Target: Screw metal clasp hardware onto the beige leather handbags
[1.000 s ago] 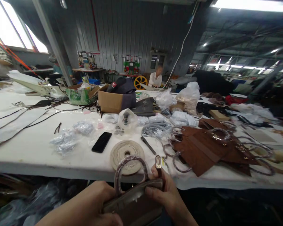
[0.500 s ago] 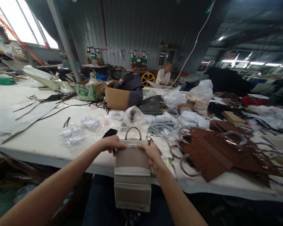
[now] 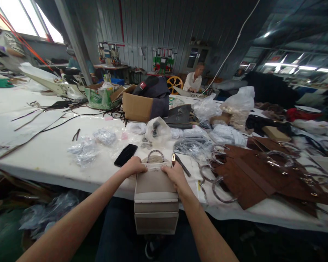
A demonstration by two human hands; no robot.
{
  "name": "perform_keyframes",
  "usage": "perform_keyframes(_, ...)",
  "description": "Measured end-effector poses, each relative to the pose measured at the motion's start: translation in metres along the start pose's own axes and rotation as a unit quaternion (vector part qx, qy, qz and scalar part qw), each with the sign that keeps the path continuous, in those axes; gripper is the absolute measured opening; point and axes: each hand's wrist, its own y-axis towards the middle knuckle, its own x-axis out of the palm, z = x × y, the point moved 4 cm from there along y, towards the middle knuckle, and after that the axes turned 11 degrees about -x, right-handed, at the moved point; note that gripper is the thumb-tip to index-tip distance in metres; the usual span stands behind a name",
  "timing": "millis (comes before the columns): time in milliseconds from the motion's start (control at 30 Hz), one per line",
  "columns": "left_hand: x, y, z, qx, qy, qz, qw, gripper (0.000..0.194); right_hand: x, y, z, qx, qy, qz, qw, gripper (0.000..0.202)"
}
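Note:
A beige-and-taupe handbag (image 3: 156,185) lies across the table's front edge, its lower part hanging over my lap. My left hand (image 3: 133,166) grips the bag's upper left corner, thumb on top and fingers curled beneath. At the upper right corner, my right hand (image 3: 175,175) holds the bag the same way. Between and beyond the hands stands a wrapped round handle (image 3: 155,153). A small strap with a gold metal piece (image 3: 174,157) sticks up beside my right hand. Left of the bag lies a black phone (image 3: 126,155).
Brown bag pieces (image 3: 251,174) with wrapped handles cover the table's right side. Clear plastic packets (image 3: 83,151) lie to the left. A cardboard box (image 3: 138,105) and a green carton (image 3: 100,97) stand farther back. A person in white (image 3: 192,82) sits beyond the table.
The view has shifted slightly, and more of the phone shows now. Both hands keep their hold on the handbag's top edge, with little movement.

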Motion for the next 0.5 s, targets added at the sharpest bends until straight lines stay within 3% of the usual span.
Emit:
perform_keyframes(100, 0.005, -0.002, -0.002, -0.019, 0.001, 0.023, 1.0, 0.044, -0.008, 0.002, -0.001, -0.018, -0.044, 0.005, 0.999, 0.043)
perform_keyframes(200, 0.006, -0.004, 0.0, -0.01, 0.008, 0.024, 1.0, 0.052, -0.023, 0.001, 0.003, -0.001, -0.014, 0.014, 1.0, 0.043)
perform_keyframes(367, 0.007, -0.001, 0.006, -0.001, -0.012, 0.005, 1.0, 0.042, -0.046, -0.015, 0.024, 0.07, 0.094, 0.036, 0.992, 0.069)
perform_keyframes(433, 0.007, 0.0, 0.005, 0.0, -0.02, 0.001, 1.0, 0.036, -0.054, -0.022, 0.027, 0.055, 0.02, 0.044, 0.997, 0.07)
perform_keyframes(500, 0.005, 0.0, -0.001, 0.0, -0.024, 0.0, 1.0, 0.03, -0.06, -0.026, 0.024, 0.015, -0.131, 0.034, 0.991, 0.049)
